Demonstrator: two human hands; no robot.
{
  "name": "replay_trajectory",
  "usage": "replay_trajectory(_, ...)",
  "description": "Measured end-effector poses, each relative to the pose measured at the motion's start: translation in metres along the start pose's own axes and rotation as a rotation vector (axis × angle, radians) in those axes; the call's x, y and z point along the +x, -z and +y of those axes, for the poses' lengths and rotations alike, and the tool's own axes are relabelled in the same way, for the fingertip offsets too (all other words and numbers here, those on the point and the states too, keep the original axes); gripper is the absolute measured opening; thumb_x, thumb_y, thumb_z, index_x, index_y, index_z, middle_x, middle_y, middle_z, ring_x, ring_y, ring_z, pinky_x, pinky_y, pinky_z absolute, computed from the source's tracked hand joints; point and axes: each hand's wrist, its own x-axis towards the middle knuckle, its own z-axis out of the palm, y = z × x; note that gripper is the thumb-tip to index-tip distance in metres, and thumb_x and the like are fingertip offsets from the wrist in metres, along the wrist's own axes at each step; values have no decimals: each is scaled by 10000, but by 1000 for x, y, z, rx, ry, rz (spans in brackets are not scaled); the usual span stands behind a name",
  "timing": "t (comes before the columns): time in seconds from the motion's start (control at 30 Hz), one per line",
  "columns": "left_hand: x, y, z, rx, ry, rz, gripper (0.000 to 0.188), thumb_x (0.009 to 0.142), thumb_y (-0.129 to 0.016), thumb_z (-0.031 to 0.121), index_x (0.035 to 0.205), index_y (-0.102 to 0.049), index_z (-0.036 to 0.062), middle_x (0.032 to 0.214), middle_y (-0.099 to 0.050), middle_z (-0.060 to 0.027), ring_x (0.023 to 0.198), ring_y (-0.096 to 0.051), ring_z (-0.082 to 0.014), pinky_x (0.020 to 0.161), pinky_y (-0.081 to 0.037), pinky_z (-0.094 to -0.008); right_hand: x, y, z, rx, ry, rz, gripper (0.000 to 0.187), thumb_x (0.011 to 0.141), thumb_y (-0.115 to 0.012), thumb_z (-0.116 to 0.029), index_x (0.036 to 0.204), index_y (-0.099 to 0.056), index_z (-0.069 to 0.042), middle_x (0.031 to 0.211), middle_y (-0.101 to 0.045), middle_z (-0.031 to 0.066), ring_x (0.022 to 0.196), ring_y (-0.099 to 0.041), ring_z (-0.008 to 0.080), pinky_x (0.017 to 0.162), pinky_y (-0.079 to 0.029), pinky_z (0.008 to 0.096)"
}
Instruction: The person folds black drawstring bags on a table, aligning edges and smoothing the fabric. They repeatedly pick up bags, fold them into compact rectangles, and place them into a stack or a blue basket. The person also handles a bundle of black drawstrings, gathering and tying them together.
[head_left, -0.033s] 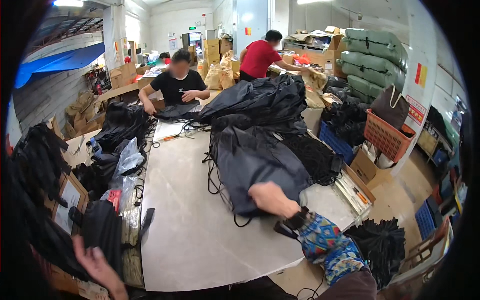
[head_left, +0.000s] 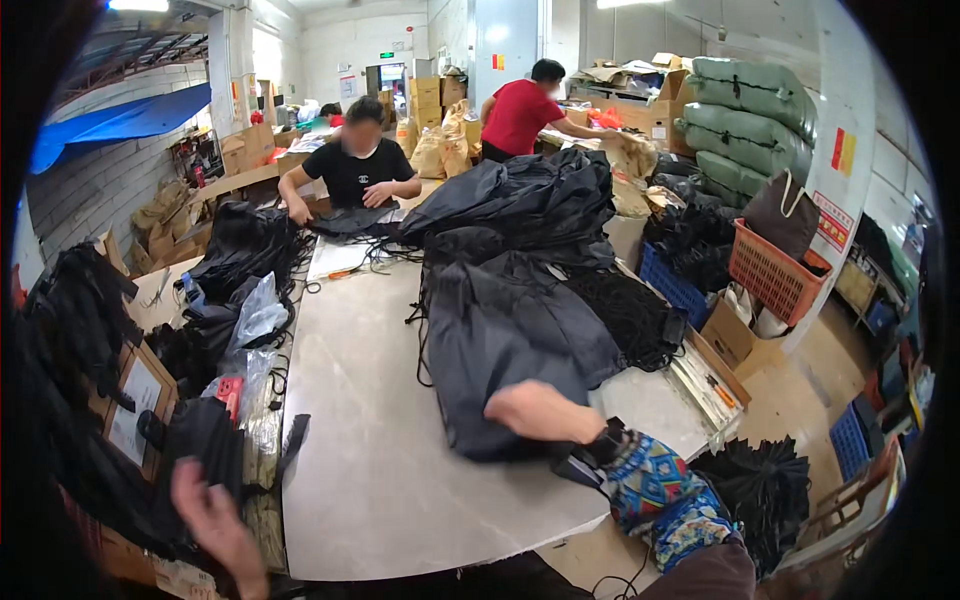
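Note:
A black drawstring bag (head_left: pixel 500 320) with thin black cords lies flat at the front of a bigger pile of black fabric bags (head_left: pixel 520 195) on the pale table (head_left: pixel 370 480). My right hand (head_left: pixel 540 410) is closed on the bag's near part, its fingertips turned under and partly hidden. A patterned blue sleeve and a dark wristband cover that forearm. Off the table's left edge, my left hand (head_left: pixel 213 515) is held up, slightly blurred, with fingers apart and nothing in it. It is nearest to black fabric (head_left: pixel 205 455) hanging there.
Clear plastic bags (head_left: pixel 258 315) and a red phone-like item (head_left: pixel 229 393) lie along the left edge. A co-worker in black (head_left: pixel 350 180) handles black fabric across the table; another in red (head_left: pixel 520 120) bends behind. Orange-handled cutters (head_left: pixel 722 392) rest at right, near an orange basket (head_left: pixel 775 270).
The near end of the black bag has come slightly toward me, along with my right hand. My left hand has shifted a little to the right.

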Motion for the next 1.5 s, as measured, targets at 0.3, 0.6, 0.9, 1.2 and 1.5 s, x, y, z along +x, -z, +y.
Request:
replay_trajectory(0.3, -130, -142, 11, 234, -689, -1079, 515, 860, -614, 255, 1273, -501, -31, 1325, -510, -189, 1257, -467, -321, 1056, -355, -427, -42, -113, -50, 12, 153, -16, 552, 849, -555, -9, 1365, -373, 63, 1407, -390, 262, 1336, -369, 383, 1097, -328, 434)
replay_trajectory(0.6, -157, -115, 3, 366, -295, -1089, 650, 950, -485, 352, 1393, -325, -95, 1462, -307, -291, 1379, -265, -426, 1126, -216, -519, 17, -146, -41, -275, -367, 152, 623, 885, -535, -320, 1314, -426, 119, 1331, -441, 335, 1258, -423, 453, 1085, -272, 547)
replay_trajectory(0.9, -90, -114, 34, 131, 25, -1085, 461, 789, -709, 254, 1103, -550, -43, 1120, -552, -217, 1062, -519, -372, 901, -441, -404, 4, -125, -44, -276, -173, 29, 618, 778, -617, -189, 1299, -445, 96, 1330, -460, 302, 1293, -405, 409, 1051, -324, 500)
replay_trajectory(1.2, -37, -190, -8, 212, 60, -919, 597, 765, -734, 341, 1172, -532, -45, 1070, -626, -277, 1028, -581, -437, 851, -473, -453, 15, -167, -63, 4, 100, -14, 519, 856, -545, -149, 1333, -445, 30, 1410, -423, 208, 1356, -337, 380, 1082, -300, 544)
replay_trajectory(1.5, -40, -184, -84, 432, 225, -855, 302, 783, -708, 302, 921, -696, 34, 861, -679, -206, 860, -648, -402, 746, -520, -461, 20, -142, -34, -219, -412, -15, 740, 935, -461, -506, 1328, -386, 117, 1353, -448, 269, 1286, -375, 454, 1071, -253, 593)
